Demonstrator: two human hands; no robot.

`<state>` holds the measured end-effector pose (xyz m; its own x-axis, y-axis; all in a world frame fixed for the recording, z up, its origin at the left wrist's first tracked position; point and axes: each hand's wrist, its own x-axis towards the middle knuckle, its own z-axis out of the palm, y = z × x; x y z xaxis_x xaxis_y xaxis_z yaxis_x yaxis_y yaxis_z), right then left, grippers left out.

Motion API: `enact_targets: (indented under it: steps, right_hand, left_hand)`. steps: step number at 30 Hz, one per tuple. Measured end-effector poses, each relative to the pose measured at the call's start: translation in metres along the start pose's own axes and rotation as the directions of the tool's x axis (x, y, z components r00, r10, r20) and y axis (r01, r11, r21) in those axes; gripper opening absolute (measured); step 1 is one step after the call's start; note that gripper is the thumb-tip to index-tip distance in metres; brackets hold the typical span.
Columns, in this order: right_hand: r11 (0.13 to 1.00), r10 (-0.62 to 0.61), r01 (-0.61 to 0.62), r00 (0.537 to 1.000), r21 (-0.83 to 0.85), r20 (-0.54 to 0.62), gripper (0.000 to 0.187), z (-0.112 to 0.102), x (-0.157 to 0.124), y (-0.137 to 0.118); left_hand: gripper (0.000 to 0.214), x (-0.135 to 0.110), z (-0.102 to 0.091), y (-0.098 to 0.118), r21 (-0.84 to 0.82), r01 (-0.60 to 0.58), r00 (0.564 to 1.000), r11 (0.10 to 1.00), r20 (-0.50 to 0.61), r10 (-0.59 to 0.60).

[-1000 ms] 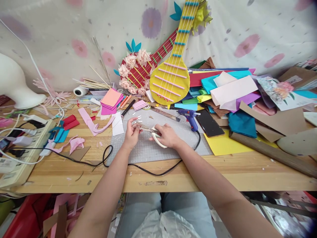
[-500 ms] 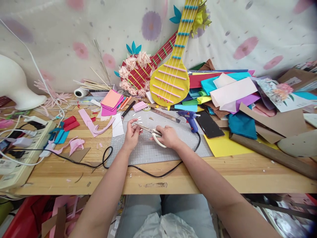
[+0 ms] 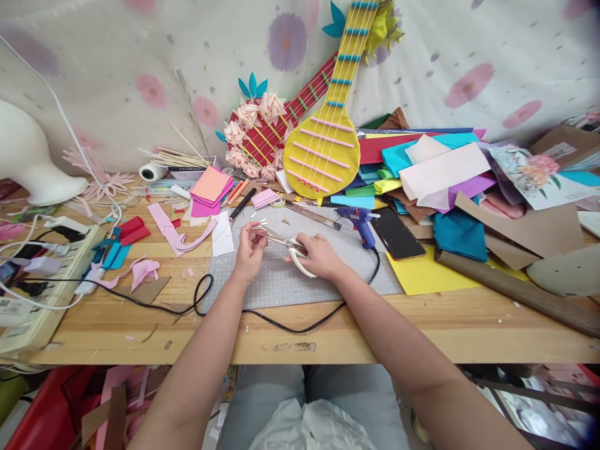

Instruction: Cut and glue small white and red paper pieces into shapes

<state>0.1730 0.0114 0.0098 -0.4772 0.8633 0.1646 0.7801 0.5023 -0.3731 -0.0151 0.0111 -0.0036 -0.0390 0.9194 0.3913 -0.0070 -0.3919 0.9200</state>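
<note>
My right hand (image 3: 319, 255) is closed around the white handles of a pair of scissors (image 3: 300, 259), whose blades point left. At the blade tips, my left hand (image 3: 250, 251) is closed in a pinch; the small piece between its fingers is too tiny to make out. Both hands are over a grey cutting mat (image 3: 281, 290). Several small white bits (image 3: 264, 221) lie on the mat just beyond my left fingers. A white piece of paper (image 3: 222, 236) rests left of that hand.
A blue glue gun (image 3: 359, 224) and a black phone (image 3: 397, 234) lie right of my hands. A black cable (image 3: 300, 330) loops along the front. Two paper lutes, one yellow (image 3: 323, 178) and one red (image 3: 257, 142), lean at the back. Coloured paper (image 3: 445, 165) is piled right.
The scissors' blades look spread a little wider now. Both hands stay in nearly the same place, and the view has shifted slightly.
</note>
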Motion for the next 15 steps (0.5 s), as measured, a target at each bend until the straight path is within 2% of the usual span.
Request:
enact_targets:
  steps: [8, 15]
  right_hand:
    - [1.0, -0.002, 0.001, 1.0, -0.027, -0.003, 0.044, 0.0015, 0.0023, -0.0058]
    - [0.994, 0.045, -0.047, 0.999, -0.098, -0.026, 0.046, 0.0002, 0.0025, -0.0048]
  left_hand:
    - [0.039, -0.0002, 0.0005, 0.0008, -0.013, 0.006, 1.0, 1.0, -0.003, -0.006]
    - [0.037, -0.0002, 0.0005, 0.0017, -0.023, 0.018, 1.0, 1.0, -0.001, -0.018]
